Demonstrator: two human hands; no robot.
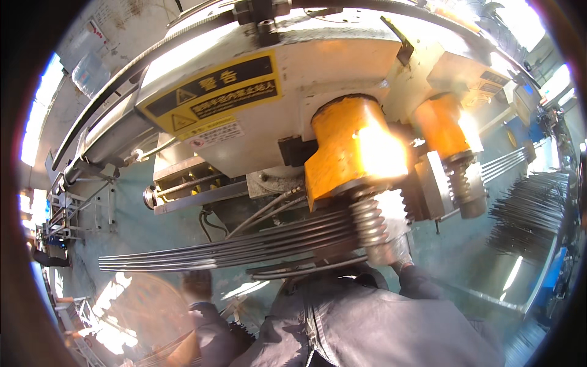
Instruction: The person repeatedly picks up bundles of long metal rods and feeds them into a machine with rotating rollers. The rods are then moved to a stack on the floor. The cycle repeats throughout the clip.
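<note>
Long, thin dark metal rods (pixel 244 246) cross below a white metal machine (pixel 342 67), left ends jutting over open pale-green floor (pixel 137 229). The blurred left hand (pixel 197 284) is near them; the right hand (pixel 400 252) is half hidden. I cannot tell either's openness or hold. A yellow-and-black rectangular label (pixel 214 92) shows warning triangles and writing.

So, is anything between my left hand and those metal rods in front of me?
Nothing visible stands between your left hand and the metal rods just above it in the picture, though blur hides whether they touch.
</note>
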